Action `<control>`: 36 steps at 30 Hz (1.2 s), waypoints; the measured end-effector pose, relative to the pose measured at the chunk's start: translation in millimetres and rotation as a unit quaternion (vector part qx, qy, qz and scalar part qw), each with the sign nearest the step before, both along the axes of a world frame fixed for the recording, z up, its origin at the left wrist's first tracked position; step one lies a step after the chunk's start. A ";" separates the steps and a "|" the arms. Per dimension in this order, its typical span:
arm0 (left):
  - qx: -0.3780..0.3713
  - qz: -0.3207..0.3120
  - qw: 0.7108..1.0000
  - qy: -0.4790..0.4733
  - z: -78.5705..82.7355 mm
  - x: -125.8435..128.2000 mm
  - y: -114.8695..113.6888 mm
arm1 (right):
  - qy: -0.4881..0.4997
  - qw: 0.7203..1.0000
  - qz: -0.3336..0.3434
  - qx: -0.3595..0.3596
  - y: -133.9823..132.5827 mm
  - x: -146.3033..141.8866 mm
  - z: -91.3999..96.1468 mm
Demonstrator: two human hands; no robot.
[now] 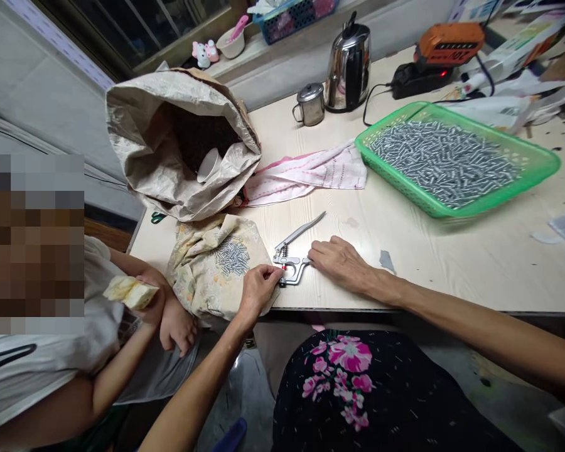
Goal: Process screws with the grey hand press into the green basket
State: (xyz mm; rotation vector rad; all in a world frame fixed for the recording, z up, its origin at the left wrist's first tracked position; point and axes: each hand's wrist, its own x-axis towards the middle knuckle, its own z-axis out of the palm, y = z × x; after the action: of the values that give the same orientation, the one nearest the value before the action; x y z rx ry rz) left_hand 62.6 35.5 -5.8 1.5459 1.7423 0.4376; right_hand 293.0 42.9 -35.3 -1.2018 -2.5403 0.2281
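Note:
Spring-loaded metal pliers [294, 260] lie on the table between my hands, the long upper handle raised and a red part at the jaw. My left hand [260, 290] is closed in a pinch at the jaw end; what its fingertips hold is hidden. Curled palm down, my right hand [341, 263] has its fingers at the right end of the pliers' frame. Left of my left hand, a pile of small metal pins [233, 255] rests on a patterned cloth [193, 279].
A green basket [405, 194] of similar pins stands at right. Behind are an open sack [141, 150], pink-white towel [311, 172], metal mug [311, 103], kettle [348, 66] and orange battery [447, 44] on a charger. At left, a person's hand [148, 295] holds bread [130, 292].

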 end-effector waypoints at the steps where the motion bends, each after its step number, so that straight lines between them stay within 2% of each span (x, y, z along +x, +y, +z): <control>1: -0.010 -0.001 1.000 -0.003 -1.8 1.4 -1.1 | 0.001 1.000 0.004 0.006 -0.2 2.8 -1.5; 6: -0.082 0.023 0.995 -0.047 -9.4 9.7 -5.5 | -0.015 0.999 0.021 0.032 -2.7 14.7 -5.5; 14: -0.170 0.082 0.976 -0.109 1.9 17.0 -4.9 | -0.034 0.999 0.031 -0.001 -1.4 15.9 1.4; 18: -0.173 0.097 0.971 -0.135 1.5 17.6 -6.8 | -0.035 0.998 0.045 -0.040 6.6 24.2 12.9; 21: -0.171 0.093 0.972 -0.135 -0.1 17.2 -7.6 | -0.015 0.999 0.026 -0.033 21.5 34.6 19.8; 23: -0.169 0.092 0.972 -0.133 -0.6 16.6 -7.9 | -0.030 0.999 0.016 -0.027 33.2 39.4 21.2; 26: -0.165 0.089 0.973 -0.132 -0.8 15.9 -8.8 | -0.076 0.996 0.041 -0.032 45.2 40.2 21.2; 31: -0.159 0.083 0.975 -0.132 -1.9 15.5 -9.5 | -0.097 0.994 0.043 -0.020 44.6 34.0 24.7; 36: -0.165 0.070 0.978 -0.110 -1.7 13.9 -9.8 | -0.110 0.993 0.038 -0.037 40.0 33.0 30.2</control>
State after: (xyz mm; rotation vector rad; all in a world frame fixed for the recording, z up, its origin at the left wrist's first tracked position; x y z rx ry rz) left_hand 76.5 25.6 -7.5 1.1024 1.6589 0.3519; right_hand 326.0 82.9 -5.1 -1.2194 -2.7938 0.2201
